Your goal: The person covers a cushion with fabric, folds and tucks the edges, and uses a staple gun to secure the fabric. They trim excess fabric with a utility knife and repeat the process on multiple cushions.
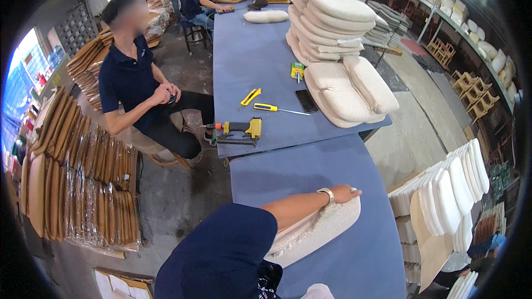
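My left hand (346,192), with a pale watch at the wrist, reaches across to the far end of a cream-white foam cushion (316,231) on the blue table. Its fingers are curled closed at the cushion's edge, with a small white bit between them. The forearm and navy sleeve cover part of the cushion, whose surface looks rough and crumbly along one side. At the lower edge shows a white rounded shape (317,292) that I cannot make out. My right hand does not show.
On the blue table (255,50) lie a yellow-black staple gun (241,131), a screwdriver (271,108), a yellow cutter knife (251,97) and a phone (306,101). Cushions stand stacked (332,16) behind. A seated person (133,72) is at the left, near wrapped brown cushions (83,188).
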{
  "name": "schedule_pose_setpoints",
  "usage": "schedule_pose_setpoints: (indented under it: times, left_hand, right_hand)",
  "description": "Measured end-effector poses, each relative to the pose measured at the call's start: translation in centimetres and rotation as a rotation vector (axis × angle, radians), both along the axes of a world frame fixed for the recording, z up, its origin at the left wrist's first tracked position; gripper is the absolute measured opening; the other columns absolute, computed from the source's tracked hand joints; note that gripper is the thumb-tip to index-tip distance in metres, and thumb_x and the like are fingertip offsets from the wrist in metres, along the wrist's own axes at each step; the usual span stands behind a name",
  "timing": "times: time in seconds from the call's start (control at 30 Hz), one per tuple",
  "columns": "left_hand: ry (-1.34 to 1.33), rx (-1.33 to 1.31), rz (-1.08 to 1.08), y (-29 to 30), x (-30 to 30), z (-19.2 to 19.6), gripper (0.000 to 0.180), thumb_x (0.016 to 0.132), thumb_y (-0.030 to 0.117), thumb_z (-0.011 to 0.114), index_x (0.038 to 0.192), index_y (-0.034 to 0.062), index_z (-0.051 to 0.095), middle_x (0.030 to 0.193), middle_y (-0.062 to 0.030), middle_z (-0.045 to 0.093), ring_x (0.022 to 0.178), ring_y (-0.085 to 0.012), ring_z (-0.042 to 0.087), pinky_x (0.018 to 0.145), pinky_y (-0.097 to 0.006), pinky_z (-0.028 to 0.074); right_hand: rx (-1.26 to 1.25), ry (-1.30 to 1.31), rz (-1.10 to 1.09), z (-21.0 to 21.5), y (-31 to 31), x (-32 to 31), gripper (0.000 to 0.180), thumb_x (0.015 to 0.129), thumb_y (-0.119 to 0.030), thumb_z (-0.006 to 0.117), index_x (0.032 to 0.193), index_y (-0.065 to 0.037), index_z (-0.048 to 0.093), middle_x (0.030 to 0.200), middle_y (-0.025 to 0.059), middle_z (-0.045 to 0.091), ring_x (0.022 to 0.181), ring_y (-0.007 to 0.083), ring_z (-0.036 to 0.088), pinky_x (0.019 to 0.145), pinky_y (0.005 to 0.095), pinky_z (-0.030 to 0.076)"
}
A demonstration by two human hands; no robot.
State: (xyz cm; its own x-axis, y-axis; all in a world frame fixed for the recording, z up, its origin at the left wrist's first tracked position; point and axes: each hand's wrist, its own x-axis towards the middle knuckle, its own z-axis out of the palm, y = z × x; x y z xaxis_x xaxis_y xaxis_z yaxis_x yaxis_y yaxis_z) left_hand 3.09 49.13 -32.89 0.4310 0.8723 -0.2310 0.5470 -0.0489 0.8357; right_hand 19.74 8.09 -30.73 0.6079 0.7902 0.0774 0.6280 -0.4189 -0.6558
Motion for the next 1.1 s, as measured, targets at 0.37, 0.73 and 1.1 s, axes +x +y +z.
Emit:
schedule_pose_setpoints:
  times: [0.37,0.73,1.1]
  left_hand:
    - [-0.119,0.469,-0.084,-17.2,1.8,14.8,0.062,0.107,0.056,0.039,0.099,0.0034,0.071,0.079,-0.0215,0.071,0.078,-0.0424,0.070,0.071,-0.051,0.054]
    - [-0.542,0.913,-0.257,-32.6,-1.9,27.8,0.054,0.105,0.047,0.050,0.136,0.0033,0.058,0.108,-0.0180,0.073,0.086,-0.0362,0.072,0.072,-0.043,0.058]
    - [-0.449,0.940,-0.131,-34.0,2.6,21.9,0.055,0.102,0.039,0.057,0.135,-0.0043,0.053,0.125,-0.0228,0.066,0.100,-0.0381,0.070,0.082,-0.044,0.059]
  right_hand:
    - [0.267,0.535,-0.240,-5.9,-1.3,3.3,0.054,0.099,-0.042,0.059,0.130,0.001,0.055,0.126,0.0207,0.057,0.114,0.0315,0.056,0.098,0.0445,0.043]
    - [0.912,0.987,0.208,11.6,4.8,5.8,0.072,0.108,-0.057,0.030,0.159,-0.006,0.029,0.159,0.0155,0.038,0.146,0.0312,0.039,0.121,0.0487,0.029]
    - [0.730,0.120,0.425,17.2,7.6,7.9,0.064,0.108,-0.048,0.034,0.089,0.004,0.065,0.100,0.0184,0.067,0.093,0.0272,0.062,0.086,0.0415,0.047]
